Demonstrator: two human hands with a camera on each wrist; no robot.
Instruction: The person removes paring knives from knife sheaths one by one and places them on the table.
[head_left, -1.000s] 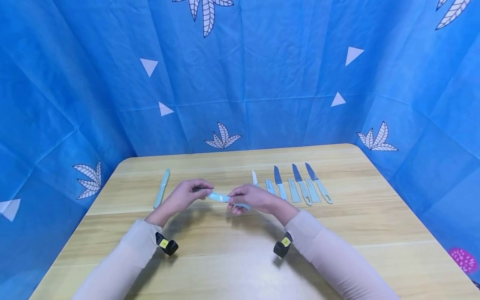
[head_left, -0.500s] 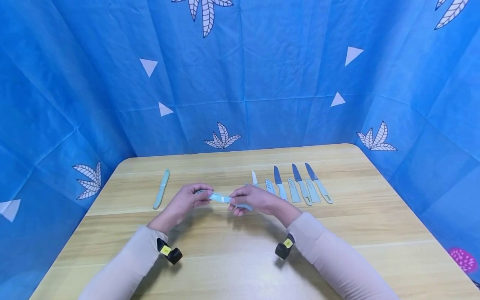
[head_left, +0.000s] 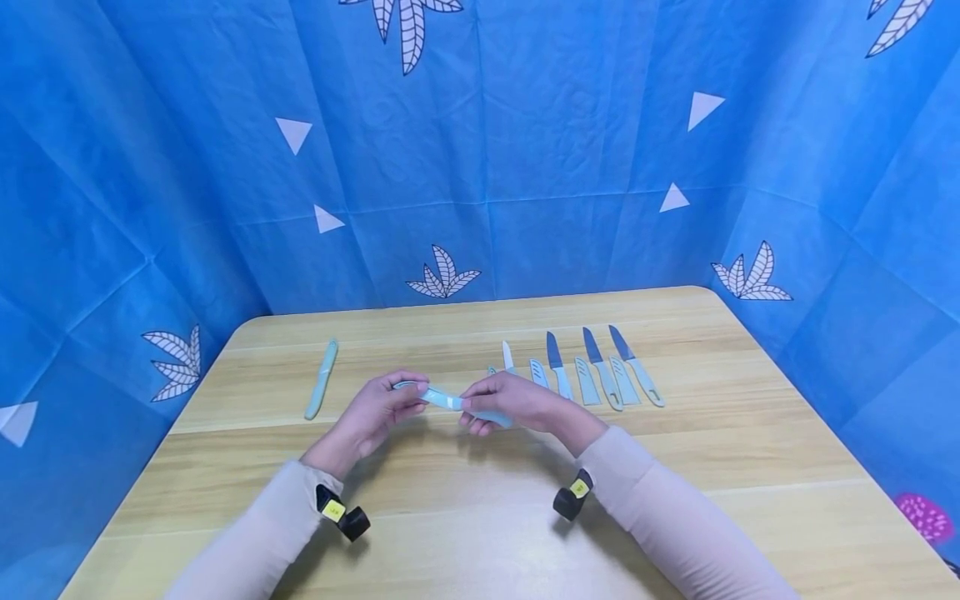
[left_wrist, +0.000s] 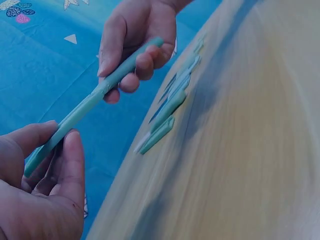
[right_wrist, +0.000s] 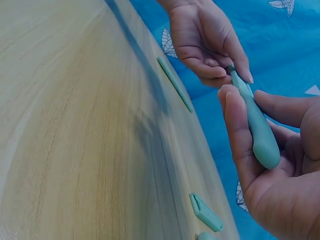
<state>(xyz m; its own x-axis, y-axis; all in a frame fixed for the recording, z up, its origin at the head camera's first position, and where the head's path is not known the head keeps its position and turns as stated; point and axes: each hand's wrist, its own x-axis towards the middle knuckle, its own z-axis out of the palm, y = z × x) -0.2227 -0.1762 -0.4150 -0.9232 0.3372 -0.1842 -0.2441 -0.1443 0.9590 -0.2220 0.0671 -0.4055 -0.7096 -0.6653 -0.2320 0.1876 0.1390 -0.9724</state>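
In the head view, both hands hold a pale turquoise knife (head_left: 491, 417) above the middle of the table, its blade covered by a matching sheath (head_left: 441, 398). My left hand (head_left: 378, 412) pinches the sheath's far end between thumb and fingers. The knife's handle lies in my right hand (head_left: 513, 400), thumb on one side and fingers curled on the other. From the left wrist view, sheath (left_wrist: 75, 112) and handle (left_wrist: 132, 62) form one line, meeting near the right fingertips. No blade shows between them. In the right wrist view the rounded handle end (right_wrist: 265, 150) sticks out.
Another sheathed knife (head_left: 322, 379) lies alone on the left of the wooden table (head_left: 450, 533). Right of centre lie several bare knives (head_left: 556, 354) and loose sheaths (head_left: 587, 382), partly behind the right hand. A blue patterned cloth (head_left: 480, 150) surrounds the table's back and sides.
Both hands have shifted slightly right and down with the knife, the left wrist moving a little more. The grip on sheath and handle looks the same; the table items stay put.
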